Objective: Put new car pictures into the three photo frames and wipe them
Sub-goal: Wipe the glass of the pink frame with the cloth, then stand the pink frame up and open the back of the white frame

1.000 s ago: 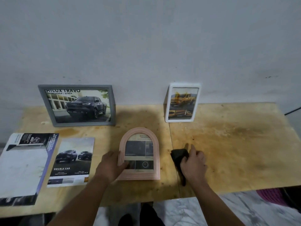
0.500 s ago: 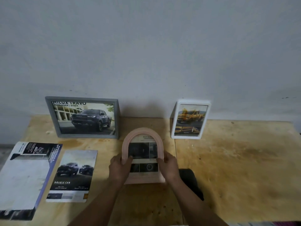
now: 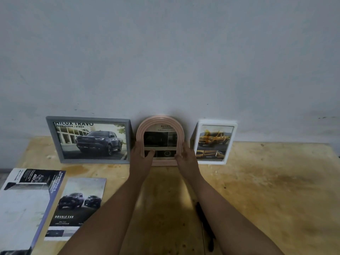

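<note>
Both hands hold the arched pink frame (image 3: 159,126) upright at the far edge of the wooden desk (image 3: 266,184), against the grey wall (image 3: 165,52), between the grey frame (image 3: 88,139) on the left and the white frame (image 3: 214,142) on the right. The left hand (image 3: 140,156) grips the pink frame's lower left side, thumb across the glass; the right hand (image 3: 185,156) grips the lower right side, fingers curled round the edge. All three frames show car pictures. A dark cloth (image 3: 205,225) lies near the front edge, partly hidden by the right forearm. Two car brochures (image 3: 79,205) lie flat at near left. The step in hand appears to be standing the last frame in line; the next move likely calls for letting go gently so that it stays leaning, not tipping forward.
</note>
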`<state>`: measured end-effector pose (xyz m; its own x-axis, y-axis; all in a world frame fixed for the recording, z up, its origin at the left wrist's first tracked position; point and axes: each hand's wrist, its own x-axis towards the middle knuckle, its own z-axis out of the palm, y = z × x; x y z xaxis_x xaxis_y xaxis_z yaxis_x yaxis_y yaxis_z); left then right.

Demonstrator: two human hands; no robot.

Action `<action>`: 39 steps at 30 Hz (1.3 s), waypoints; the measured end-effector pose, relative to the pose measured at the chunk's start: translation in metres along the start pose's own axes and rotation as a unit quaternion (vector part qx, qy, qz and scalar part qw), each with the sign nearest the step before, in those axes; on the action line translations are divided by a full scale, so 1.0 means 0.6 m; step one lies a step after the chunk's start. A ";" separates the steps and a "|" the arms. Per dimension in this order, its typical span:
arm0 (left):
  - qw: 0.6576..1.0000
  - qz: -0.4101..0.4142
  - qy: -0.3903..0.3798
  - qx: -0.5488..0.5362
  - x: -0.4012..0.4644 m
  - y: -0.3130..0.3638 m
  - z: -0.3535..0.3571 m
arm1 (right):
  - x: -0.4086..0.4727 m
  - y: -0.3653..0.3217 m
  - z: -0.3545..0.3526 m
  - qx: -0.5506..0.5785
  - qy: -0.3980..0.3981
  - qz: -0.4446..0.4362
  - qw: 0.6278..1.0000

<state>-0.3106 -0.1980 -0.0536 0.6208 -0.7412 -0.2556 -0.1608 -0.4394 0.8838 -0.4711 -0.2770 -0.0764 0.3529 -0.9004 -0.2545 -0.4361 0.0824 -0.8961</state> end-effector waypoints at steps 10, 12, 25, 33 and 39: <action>0.998 0.038 -0.021 0.047 -0.096 0.005 0.092 | -0.037 0.022 -0.098 0.009 0.173 -0.012 0.985; 0.993 0.044 -0.105 0.024 -0.109 0.039 0.138 | -0.031 0.033 -0.147 0.048 0.242 -0.007 0.969; 0.975 -0.101 -0.171 -0.097 -0.022 0.113 0.309 | 0.064 0.059 -0.296 0.103 0.133 0.115 0.979; 0.990 -0.027 -0.128 -0.043 -0.114 0.058 0.235 | -0.055 0.105 -0.251 0.144 0.170 0.158 0.962; 0.988 0.051 -0.142 0.009 -0.172 -0.005 0.109 | -0.103 0.090 -0.140 0.206 0.068 0.233 0.948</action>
<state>-0.4245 -0.1532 -0.0553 0.3599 -0.8939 -0.2673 -0.2268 -0.3617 0.9043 -0.5860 -0.2531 -0.0785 0.0793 -0.7702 -0.6329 -0.1491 0.6186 -0.7715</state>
